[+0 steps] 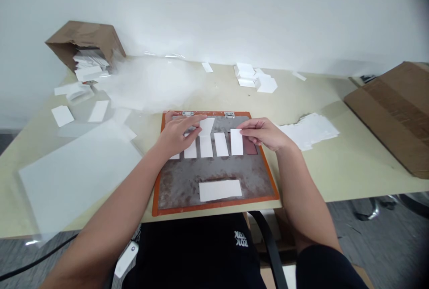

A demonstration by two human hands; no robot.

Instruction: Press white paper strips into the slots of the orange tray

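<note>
A grey board with an orange rim (216, 170) lies in front of me, with a row of white cards set in slots across it. My right hand (263, 132) pinches a white card (236, 142) by its upper right edge, over the row beside the reddish slot (250, 145) at the right end. My left hand (178, 136) rests over the left part of the row, its thumb and index finger closed on another white card (207, 125). That card slants above a card in the row (206, 147). The left hand partly hides the leftmost cards.
A longer white strip (220, 190) lies on the board's near part. Fanned white cards (313, 130) sit to the right, and stacks (254, 77) stand behind. An open carton (85, 34) with cards is back left; another carton (395, 115) stands right. Translucent sheets (83, 173) cover the left.
</note>
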